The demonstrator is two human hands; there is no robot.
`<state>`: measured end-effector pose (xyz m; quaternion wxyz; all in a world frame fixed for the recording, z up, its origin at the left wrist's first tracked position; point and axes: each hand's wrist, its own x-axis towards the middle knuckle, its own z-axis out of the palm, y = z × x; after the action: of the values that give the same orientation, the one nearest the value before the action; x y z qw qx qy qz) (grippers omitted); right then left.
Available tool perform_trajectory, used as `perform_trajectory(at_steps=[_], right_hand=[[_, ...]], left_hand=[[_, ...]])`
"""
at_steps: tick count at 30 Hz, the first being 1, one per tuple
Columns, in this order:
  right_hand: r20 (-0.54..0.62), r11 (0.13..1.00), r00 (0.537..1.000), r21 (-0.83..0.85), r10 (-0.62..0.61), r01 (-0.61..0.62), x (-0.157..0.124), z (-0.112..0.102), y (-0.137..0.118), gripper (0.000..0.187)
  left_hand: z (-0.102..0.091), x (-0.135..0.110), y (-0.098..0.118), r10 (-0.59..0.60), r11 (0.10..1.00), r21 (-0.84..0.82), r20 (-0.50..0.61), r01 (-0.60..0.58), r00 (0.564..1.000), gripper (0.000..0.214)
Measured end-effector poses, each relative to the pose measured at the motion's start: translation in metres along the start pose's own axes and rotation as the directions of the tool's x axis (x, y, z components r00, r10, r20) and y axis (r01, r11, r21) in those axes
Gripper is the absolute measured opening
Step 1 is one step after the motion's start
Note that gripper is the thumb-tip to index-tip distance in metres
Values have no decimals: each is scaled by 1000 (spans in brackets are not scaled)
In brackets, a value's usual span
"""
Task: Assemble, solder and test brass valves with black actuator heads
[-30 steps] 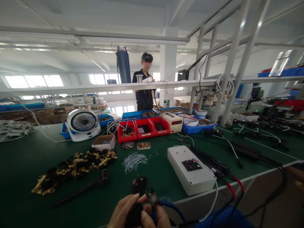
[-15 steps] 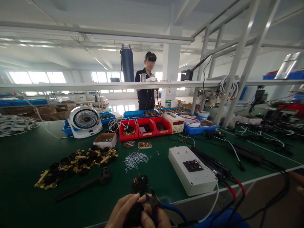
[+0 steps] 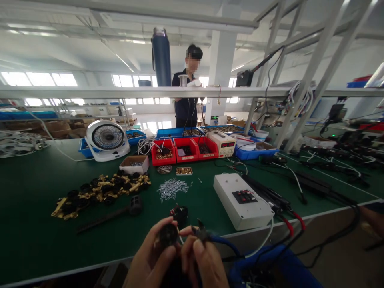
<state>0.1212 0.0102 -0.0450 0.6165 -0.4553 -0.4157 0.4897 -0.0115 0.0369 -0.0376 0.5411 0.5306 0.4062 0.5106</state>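
Right now both hands work close together at the near edge of the table point(image 3: 27, 232). The left hand point(image 3: 148, 262) has its fingers curled around a round black part point(image 3: 168, 235), thumb and fingertips pinching it so its face tilts up toward the camera. The right hand point(image 3: 205, 264) is closed around blue-handled pliers point(image 3: 211, 237), whose dark tips sit just beside the part, touching or nearly so; blur hides the exact contact. By the look of it, the step in hand is a small job on the part with the plier tips. That calls for a steady left-hand pinch and fine aim from the right.

Across the table, a white frame point(image 3: 312, 68) carries a shelf above. A white box point(image 3: 240, 200) with red switches lies to the right, with red and black cables point(image 3: 288, 218) trailing off the edge near the right hand, close enough to snag. A fan point(image 3: 107, 138) stands far left. A pile of brass and black parts point(image 3: 102, 190) sprawls in front of it. Red bins point(image 3: 180, 152) line the middle. A long black tool point(image 3: 114, 214) lies near the left hand, a heap of wire pins point(image 3: 172, 188) beyond, and a second black part point(image 3: 180, 212) rests just behind the held one. Another person point(image 3: 187, 100) stands well apart.
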Motion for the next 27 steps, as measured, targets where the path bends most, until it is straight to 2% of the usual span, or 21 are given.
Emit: perform_trajectory(at_steps=[2,5,7,10,17,24,27], right_hand=[[47,1000,999,-14,16,-15,0,-3,-15,65],[139,996,990,-83,25,-14,1,-9,-29,61],[225,991,972,-127,70,-42,1,-11,-34,60],[307,980,936,-155,170,-127,-2,-13,-38,64],[326,965,910,-125,258,-229,-3,-8,-43,63],[275,930,891,-167,362,-327,-4,-7,-52,62],[253,920,888,-189,383,-343,-7,-7,-45,64]], left_hand=[[3,4,14,11,999,38,-31,-10,999,43],[6,11,27,114,990,96,-64,-108,991,40],[8,13,29,173,978,130,-75,-162,982,38],[10,11,27,215,963,176,-35,-206,976,39],[8,4,24,376,880,306,22,-364,926,50],[0,8,23,386,858,330,93,-394,918,34],[-4,9,20,381,846,363,100,-390,919,30]])
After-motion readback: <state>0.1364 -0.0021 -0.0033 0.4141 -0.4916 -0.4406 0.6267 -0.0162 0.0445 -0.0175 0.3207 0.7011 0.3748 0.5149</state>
